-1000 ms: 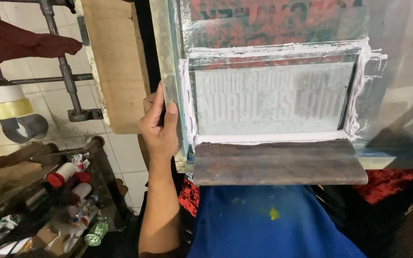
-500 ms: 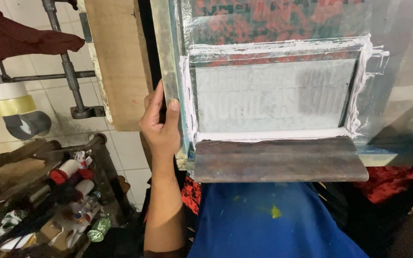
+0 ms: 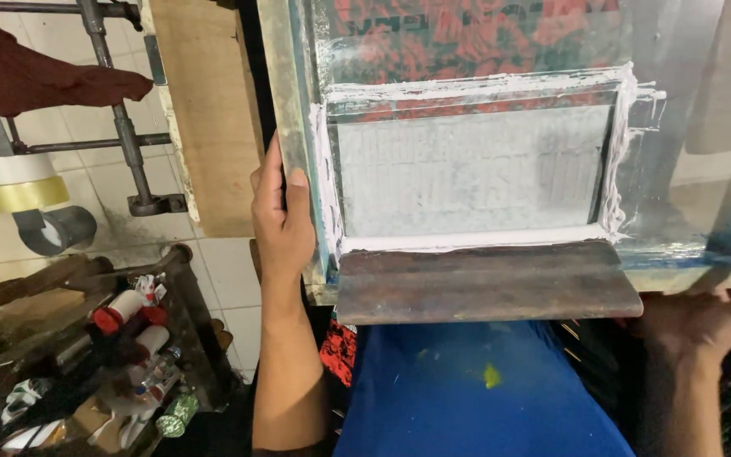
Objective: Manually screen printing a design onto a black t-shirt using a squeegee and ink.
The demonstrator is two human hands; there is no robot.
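Note:
A screen-printing frame is tilted up in front of me, its mesh coated with white ink inside a taped border. My left hand grips the frame's left rail, thumb on the front. My right hand holds the frame's lower right corner from beneath. A wooden squeegee lies across the frame's lower edge, against the ridge of white ink. Below it a blue cloth with a small yellow spot lies flat.
A wooden board and a metal pipe rack stand at the left against a tiled wall. A dark red cloth hangs there. A cluttered shelf with red-capped bottles sits low left. Tape rolls hang on a pipe.
The frame has tilted and come closer, so the mesh looks larger. My right hand has come into sight under the lower right corner. My left hand keeps its grip.

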